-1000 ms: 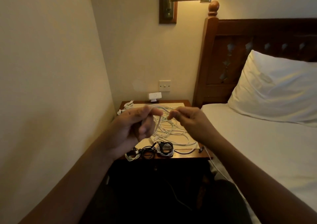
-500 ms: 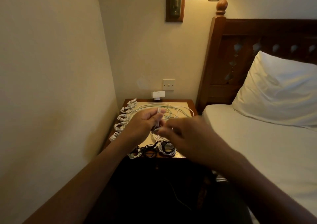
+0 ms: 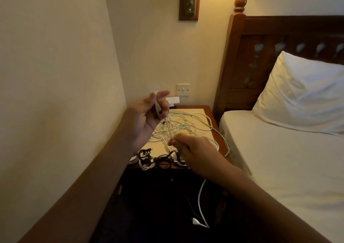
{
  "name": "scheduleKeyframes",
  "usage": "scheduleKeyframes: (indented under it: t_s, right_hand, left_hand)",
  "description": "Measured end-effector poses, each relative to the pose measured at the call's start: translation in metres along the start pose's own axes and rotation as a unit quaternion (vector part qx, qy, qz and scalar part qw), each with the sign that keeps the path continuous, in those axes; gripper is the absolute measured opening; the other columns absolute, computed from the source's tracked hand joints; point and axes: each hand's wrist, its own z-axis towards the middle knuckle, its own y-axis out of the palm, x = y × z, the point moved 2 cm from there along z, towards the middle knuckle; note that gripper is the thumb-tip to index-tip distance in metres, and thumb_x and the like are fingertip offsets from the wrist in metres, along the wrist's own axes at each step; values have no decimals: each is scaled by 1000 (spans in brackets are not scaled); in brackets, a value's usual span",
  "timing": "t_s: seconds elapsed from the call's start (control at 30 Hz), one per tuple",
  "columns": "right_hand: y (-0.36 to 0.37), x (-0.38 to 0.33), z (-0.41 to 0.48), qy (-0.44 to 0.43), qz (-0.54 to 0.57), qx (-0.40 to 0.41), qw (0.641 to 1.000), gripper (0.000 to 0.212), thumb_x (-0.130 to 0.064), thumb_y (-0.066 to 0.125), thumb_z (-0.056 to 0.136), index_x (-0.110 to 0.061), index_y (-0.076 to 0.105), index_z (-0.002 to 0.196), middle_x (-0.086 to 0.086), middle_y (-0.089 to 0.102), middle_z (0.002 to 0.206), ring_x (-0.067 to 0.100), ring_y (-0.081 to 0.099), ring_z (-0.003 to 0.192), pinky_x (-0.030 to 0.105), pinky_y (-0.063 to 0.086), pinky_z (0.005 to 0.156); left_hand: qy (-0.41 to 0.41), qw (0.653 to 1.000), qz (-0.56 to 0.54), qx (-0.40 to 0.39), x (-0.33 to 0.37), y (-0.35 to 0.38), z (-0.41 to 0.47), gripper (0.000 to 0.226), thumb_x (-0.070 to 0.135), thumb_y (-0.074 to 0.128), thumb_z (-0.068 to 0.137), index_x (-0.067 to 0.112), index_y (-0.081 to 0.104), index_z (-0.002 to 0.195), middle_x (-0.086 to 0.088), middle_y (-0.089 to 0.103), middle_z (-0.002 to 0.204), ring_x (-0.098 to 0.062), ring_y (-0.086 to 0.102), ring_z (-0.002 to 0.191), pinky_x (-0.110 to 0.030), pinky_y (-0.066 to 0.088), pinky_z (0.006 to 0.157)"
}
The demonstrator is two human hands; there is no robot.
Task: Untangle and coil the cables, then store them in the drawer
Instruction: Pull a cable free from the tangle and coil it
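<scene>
Above nightstand [image 3: 210,111], left hand [image 3: 147,113] raised, pinching cable [image 3: 157,107]

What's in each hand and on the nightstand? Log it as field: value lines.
left hand: held up, grips a white cable
right hand: lower, pinches a white strand
tangle: loose white cables spread on the nightstand
coiled bundles: black and white, along the front edge
hanging cable: white, drops off the front toward the floor
drawer: not visible, too dark below
</scene>
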Motion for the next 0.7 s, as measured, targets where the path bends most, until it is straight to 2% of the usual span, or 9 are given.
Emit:
scheduleKeyframes:
  t_s: [0.07,0.13,0.2,0.27,0.33,0.43,0.5,0.6,0.7]
  right_hand:
    - [6,-18,0,-24,-20,-33,999,29,-38,42,110,-24,67,115,-1,72,94,15,66,80,36,56,73]
    - [-3,-31,4,-36,-38,-46,998,29,-36,46,109,-18,69,110,1,71,89,11,64,74,29,50,67]
    - [-24,-39,8,-54,-54,-32,997,26,-34,52,106,-17,72,106,-2,72,88,1,58,60,16,40,59]
    - [-51,-35,15,-52,-46,12,998,21,-35,59,103,-21,75,102,-10,69,79,-2,53,53,14,35,54]
    - [-72,-18,22,-34,-37,45,998,18,-39,64,99,-26,78,99,-10,66,68,1,52,53,18,36,55]
    - [-77,17,26,-3,-24,9,1000,16,-39,64,99,-32,78,99,-5,71,78,9,56,60,30,44,59]
    - [-74,36,23,16,-13,-6,1000,18,-41,60,101,-35,77,101,-11,74,90,14,64,75,41,52,72]
    - [-70,56,12,28,24,-12,999,21,-41,56,100,-36,76,102,-22,72,104,3,65,101,32,53,84]
    - [-68,64,0,41,50,-36,997,23,-43,54,98,-40,76,103,-30,69,111,-11,59,111,25,52,90]
  left_hand:
    - [26,990,132,27,-7,-1,1,36,20,38,110,0,55,133,-5,68,82,-19,64,76,-28,56,75]
    - [51,939,340,25,-17,-4,-3,32,21,41,109,10,59,134,2,69,82,-15,66,76,-26,56,74]
    - [32,894,446,-21,-23,-12,-9,26,22,42,109,18,67,116,7,67,74,-8,61,68,-27,51,67]
    - [-19,886,454,-93,-22,-21,-18,33,27,40,109,16,68,97,2,62,65,-12,54,58,-29,46,61]
    - [-75,878,448,-148,-14,-26,-26,44,40,39,106,12,72,100,-3,54,58,-17,45,53,-27,41,57]
    - [-98,872,446,-177,8,-35,-32,43,38,46,101,5,73,95,0,39,55,-14,34,51,-21,33,50]
    - [-89,885,434,-145,23,-45,-30,40,32,52,100,-1,69,86,1,31,57,-10,28,51,-17,29,47]
    - [-42,901,428,-56,35,-73,-21,41,33,56,102,3,64,75,-7,28,60,-16,24,52,-21,25,48]
    - [1,842,537,40,36,-112,-5,41,32,55,104,13,63,69,-4,41,56,-21,34,52,-29,30,55]
